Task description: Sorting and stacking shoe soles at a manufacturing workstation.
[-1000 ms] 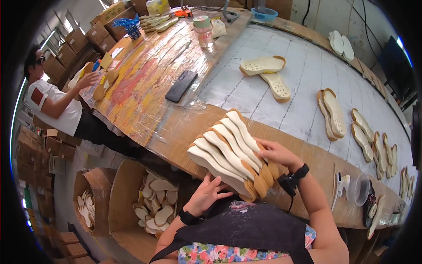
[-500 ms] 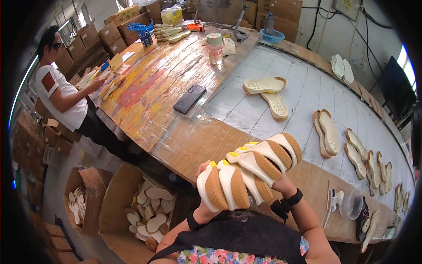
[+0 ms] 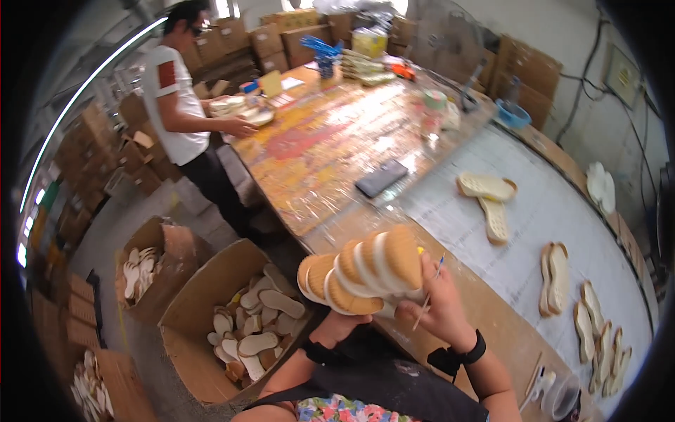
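Several white shoe soles with tan ribbed undersides (image 3: 373,267) are bunched together in front of me, above the table's near edge. My left hand (image 3: 341,325) is closed on the bunch from below, its fingers partly hidden by the soles. At the right end of the bunch, my right hand (image 3: 444,302) is closed around the soles. A thin stick (image 3: 426,307) with a blue tip also slants through the fingers of that hand. Pairs of pale soles lie on the grey table surface to the right, among them a crossed pair (image 3: 486,188) and an upright pair (image 3: 555,278).
An open cardboard box (image 3: 204,337) full of loose soles stands at lower left, beside another carton (image 3: 151,295) of soles. A black phone (image 3: 382,178) and a clear jar (image 3: 433,116) stand on the table. A co-worker (image 3: 184,105) handles soles at its far left side.
My view has swung left. Both hands have moved the bunch of soles leftward toward the cardboard box and turned it, so more tan undersides show. The thin stick in my right hand is now visible.
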The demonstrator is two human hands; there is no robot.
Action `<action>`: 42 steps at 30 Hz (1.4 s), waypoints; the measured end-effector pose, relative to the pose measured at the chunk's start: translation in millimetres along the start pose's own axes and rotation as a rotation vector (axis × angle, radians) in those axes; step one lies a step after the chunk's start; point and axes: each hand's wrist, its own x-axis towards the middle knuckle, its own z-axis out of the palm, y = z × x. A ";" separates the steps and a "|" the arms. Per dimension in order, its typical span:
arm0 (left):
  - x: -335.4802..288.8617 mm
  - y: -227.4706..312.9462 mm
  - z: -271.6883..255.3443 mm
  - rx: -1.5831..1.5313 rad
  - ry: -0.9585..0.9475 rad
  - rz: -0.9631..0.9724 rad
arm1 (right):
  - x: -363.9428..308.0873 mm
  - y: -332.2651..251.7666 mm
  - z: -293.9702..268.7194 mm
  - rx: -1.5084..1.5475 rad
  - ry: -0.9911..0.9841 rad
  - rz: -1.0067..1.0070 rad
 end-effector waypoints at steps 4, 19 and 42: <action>11.1 -15.0 -6.2 -0.547 -0.138 0.128 | 37.0 -32.6 15.5 -0.368 -0.148 -0.213; 290.0 58.3 -183.5 -1.137 0.159 0.209 | -64.1 56.0 -61.8 -0.121 0.043 0.365; 478.0 -63.5 92.7 0.508 -0.034 -0.301 | -19.3 315.4 -98.0 0.285 0.619 1.024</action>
